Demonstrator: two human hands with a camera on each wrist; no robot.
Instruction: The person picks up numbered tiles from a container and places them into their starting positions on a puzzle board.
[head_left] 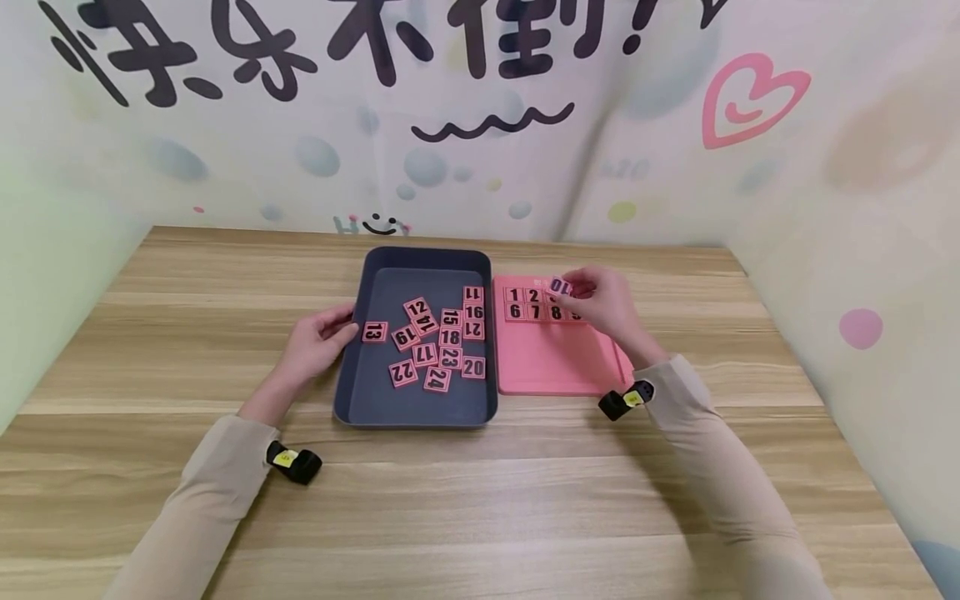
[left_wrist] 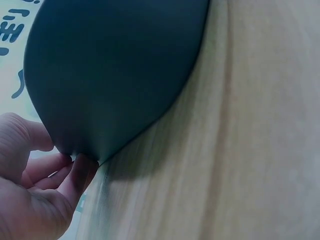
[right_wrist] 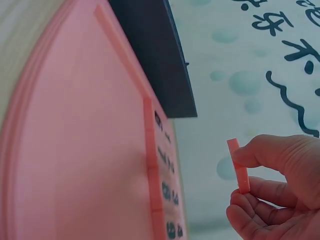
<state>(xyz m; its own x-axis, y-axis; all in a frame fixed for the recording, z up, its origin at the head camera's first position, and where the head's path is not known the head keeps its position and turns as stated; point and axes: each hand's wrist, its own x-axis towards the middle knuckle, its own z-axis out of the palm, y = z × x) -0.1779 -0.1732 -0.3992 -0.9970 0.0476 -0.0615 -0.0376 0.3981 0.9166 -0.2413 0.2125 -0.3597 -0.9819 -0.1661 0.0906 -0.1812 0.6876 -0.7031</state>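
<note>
My left hand holds the left rim of a dark grey tray; in the left wrist view its fingers meet the tray's outer wall. Several pink number tiles lie loose in the tray, among them tile 13, tile 22 and tile 20. My right hand pinches tile 10 between thumb and fingers, above the pink board. In the right wrist view that number tile is seen edge-on, apart from the board.
Two rows of tiles, with tile 1 and tile 6 at their left ends, fill the board's upper part; my right hand hides some. The board stands right beside the tray on a wooden table. A printed wall rises behind.
</note>
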